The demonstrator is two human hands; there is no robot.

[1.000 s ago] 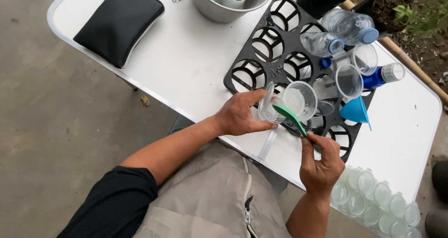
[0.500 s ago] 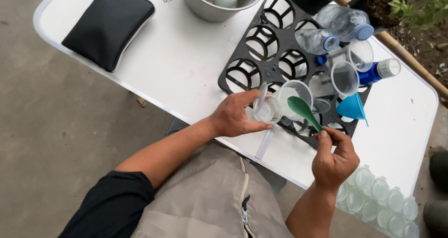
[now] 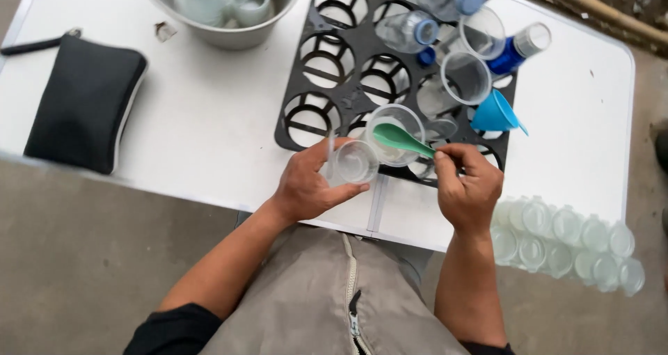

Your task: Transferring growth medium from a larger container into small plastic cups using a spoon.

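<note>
My right hand (image 3: 467, 191) pinches the handle of a green plastic spoon (image 3: 402, 139), whose long axis runs up and left from my fingers, its bowl over the rim of a clear plastic cup (image 3: 394, 133) seated in the black plastic cup tray (image 3: 314, 76). My left hand (image 3: 307, 184) wraps its fingers around a small clear plastic cup (image 3: 353, 163), held just left of and below the spoon's bowl, nearly touching it. Both hang over the near edge of the white tabletop (image 3: 209, 132), with a blue plastic funnel (image 3: 494, 113) lying to the right.
</note>
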